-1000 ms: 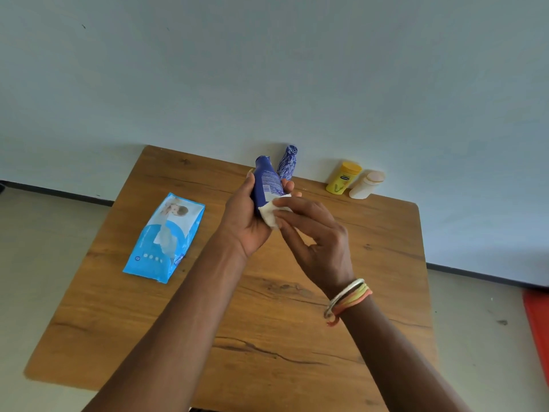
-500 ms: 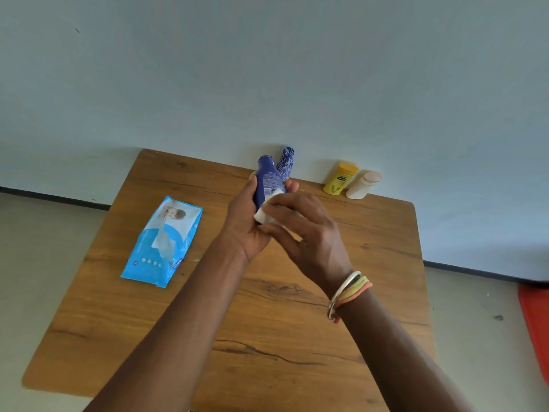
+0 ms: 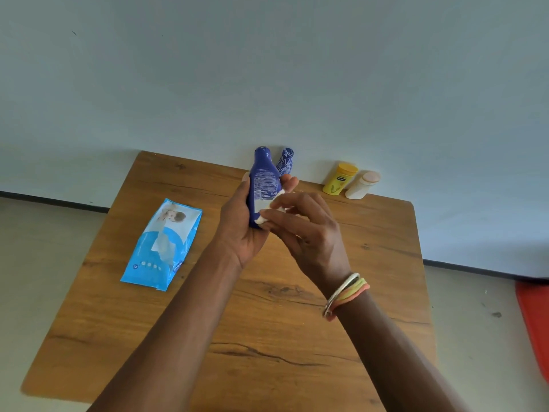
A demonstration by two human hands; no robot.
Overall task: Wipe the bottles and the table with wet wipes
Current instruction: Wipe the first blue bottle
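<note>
Wooden table [image 3: 282, 337]: wipes pack [image 3: 162, 245], three bottles [image 3: 340, 178].

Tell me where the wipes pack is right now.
In the head view, the wipes pack lies flat on the left half of the table, apart from and to the left of the left hand, which holds the blue bottle.

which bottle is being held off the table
The plain blue bottle, gripped by the left hand with the wipe on it. The patterned blue, yellow and white bottles stand by the wall.
</note>
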